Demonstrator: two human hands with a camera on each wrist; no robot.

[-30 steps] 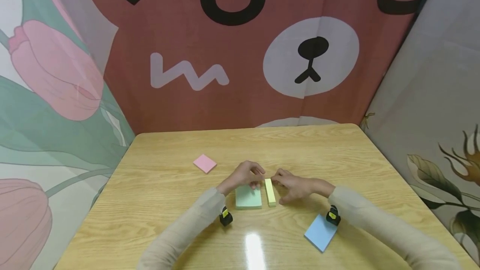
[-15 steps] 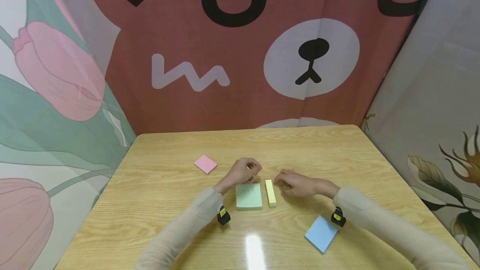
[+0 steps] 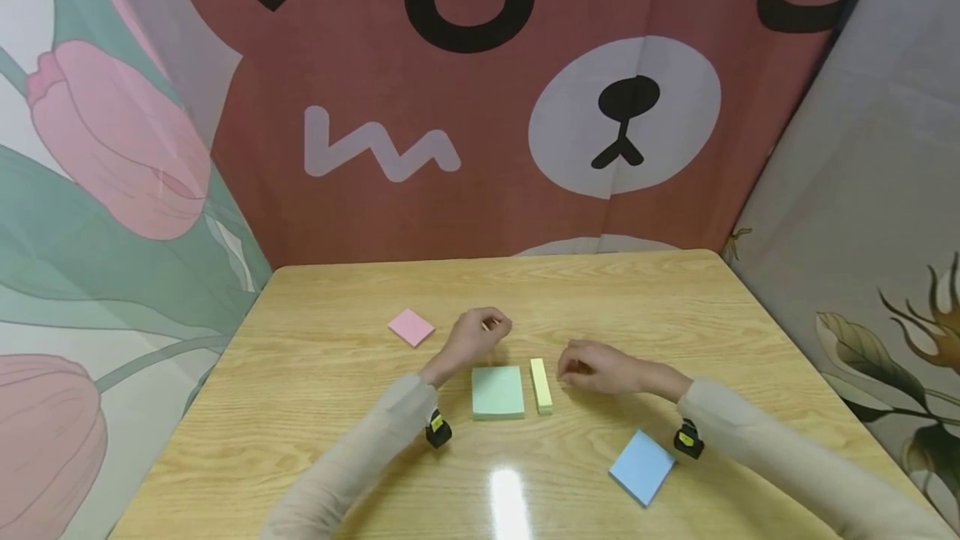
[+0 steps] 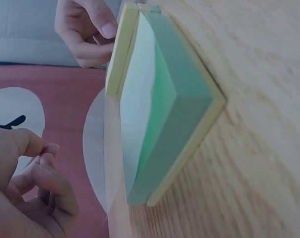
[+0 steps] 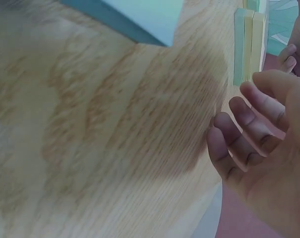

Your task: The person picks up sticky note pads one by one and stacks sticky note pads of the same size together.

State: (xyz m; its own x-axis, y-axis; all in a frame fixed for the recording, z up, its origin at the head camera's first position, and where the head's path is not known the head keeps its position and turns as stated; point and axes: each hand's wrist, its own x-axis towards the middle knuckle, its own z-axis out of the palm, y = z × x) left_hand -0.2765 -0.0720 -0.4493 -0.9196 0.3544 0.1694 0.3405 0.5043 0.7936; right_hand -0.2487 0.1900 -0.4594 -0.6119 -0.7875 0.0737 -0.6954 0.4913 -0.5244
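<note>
A green sticky note pad [image 3: 497, 394] lies flat mid-table, with a thin yellow layer [image 4: 189, 145] under it in the left wrist view. Just to its right is a narrow yellow sticky note pad [image 3: 541, 386], with a green layer [image 5: 238, 47] showing in its side. My left hand [image 3: 467, 338] hovers past the green pad's far edge, thumb and finger tips together, nothing visible between them. To the right of the yellow pad, my right hand [image 3: 603, 369] hangs with loosely bent fingers [image 5: 246, 116], holding nothing.
A pink sticky note pad [image 3: 411, 327] lies at the back left of the wooden table [image 3: 322, 407]. Near my right forearm is a blue sticky note pad [image 3: 642, 468]. Behind the table hangs a red cloth [image 3: 360, 223] with a bear print.
Both hands have drawn away from the pads: the left back and to the left, the right a little to the right. The pads stay in place.
</note>
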